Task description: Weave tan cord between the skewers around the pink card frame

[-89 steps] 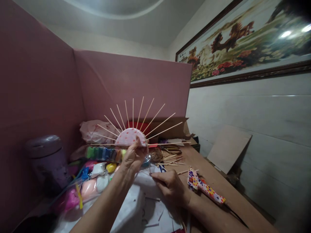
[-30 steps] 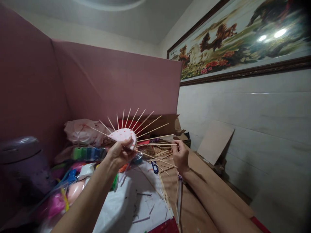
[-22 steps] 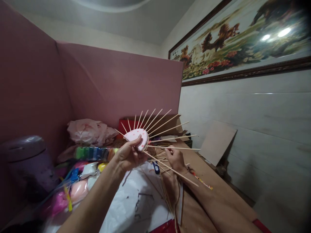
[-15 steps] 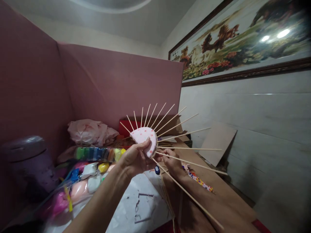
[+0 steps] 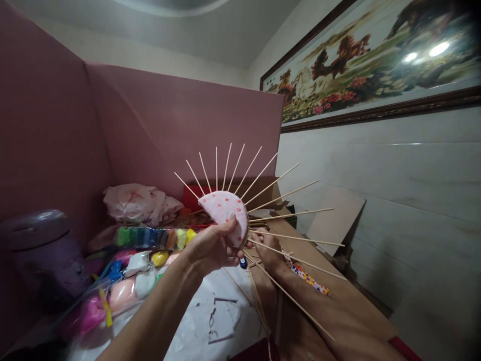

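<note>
My left hand (image 5: 212, 248) grips a pink half-round piece (image 5: 221, 205) with red dots, the thumb on its face and the fingers behind. Thin wooden sticks (image 5: 296, 214) fan out from its curved edge, up and to the right. Beside the lower right of that edge, my right hand (image 5: 267, 250) is closed in a pinch at the inner end of a stick. Sticks partly cover its fingertips. A small dark blue object (image 5: 243, 262) shows just below my left fingers. Along the right forearm runs a colourful dotted strip (image 5: 306, 280); whether it is worn, I cannot tell.
Bagged coloured clay packs (image 5: 124, 291) and a row of coloured blocks (image 5: 150, 237) lie left. Behind them are a lilac bottle (image 5: 41, 255) and a crumpled pink bag (image 5: 141, 203). White paper (image 5: 199, 321) with dark marks and loose sticks (image 5: 259, 306) lie below, with cardboard (image 5: 361, 301) at right.
The half-round piece has turned and tilted slightly in my left hand, so its upper sticks reach higher and further left. My right hand stays close to the lower right edge.
</note>
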Available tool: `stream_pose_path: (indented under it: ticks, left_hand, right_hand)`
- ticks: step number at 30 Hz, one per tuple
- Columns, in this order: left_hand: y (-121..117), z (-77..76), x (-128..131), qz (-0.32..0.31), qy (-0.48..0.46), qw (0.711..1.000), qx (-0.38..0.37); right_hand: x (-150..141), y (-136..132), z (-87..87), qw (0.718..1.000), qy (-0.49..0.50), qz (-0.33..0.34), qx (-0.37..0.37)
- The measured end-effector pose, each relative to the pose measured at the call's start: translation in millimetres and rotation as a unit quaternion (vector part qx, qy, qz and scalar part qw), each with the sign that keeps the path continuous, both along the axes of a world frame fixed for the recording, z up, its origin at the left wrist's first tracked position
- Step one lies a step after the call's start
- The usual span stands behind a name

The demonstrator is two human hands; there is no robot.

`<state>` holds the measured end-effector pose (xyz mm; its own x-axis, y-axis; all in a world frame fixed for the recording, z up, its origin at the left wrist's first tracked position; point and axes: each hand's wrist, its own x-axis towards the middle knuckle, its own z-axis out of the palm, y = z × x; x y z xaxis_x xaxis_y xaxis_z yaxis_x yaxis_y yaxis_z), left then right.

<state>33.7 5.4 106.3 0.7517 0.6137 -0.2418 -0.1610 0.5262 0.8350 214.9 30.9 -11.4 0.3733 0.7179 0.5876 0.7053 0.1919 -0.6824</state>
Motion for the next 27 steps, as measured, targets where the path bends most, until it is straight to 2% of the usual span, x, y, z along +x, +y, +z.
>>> stream_pose_path:
  ticks: [11, 14, 20, 24, 27]
  left_hand:
    - [-1.4, 0.6, 0.7, 0.005, -0.007, 1.0, 0.003]
    - [-0.9, 1.5, 1.8, 0.03, -0.003, 0.999, -0.016]
    - [1.8, 0.4, 1.0, 0.073, -0.027, 0.997, -0.028]
    - [5.5, 0.5, -2.0, 0.072, -0.002, 0.997, -0.009]
    - [8.0, 1.5, -3.3, 0.103, -0.004, 0.995, -0.004]
  right_hand:
    - [1.0, -0.4, 1.6, 0.999, -0.009, -0.033, -0.02]
    - [2.3, 0.3, 3.0, 0.999, -0.011, -0.037, -0.035]
    - [4.3, 1.3, 5.5, 0.999, -0.01, -0.047, -0.019]
    - [5.2, -0.1, 7.8, 0.999, -0.002, -0.05, -0.005]
    - [6.9, -2.6, 9.9, 0.999, 0.014, -0.044, 0.0]
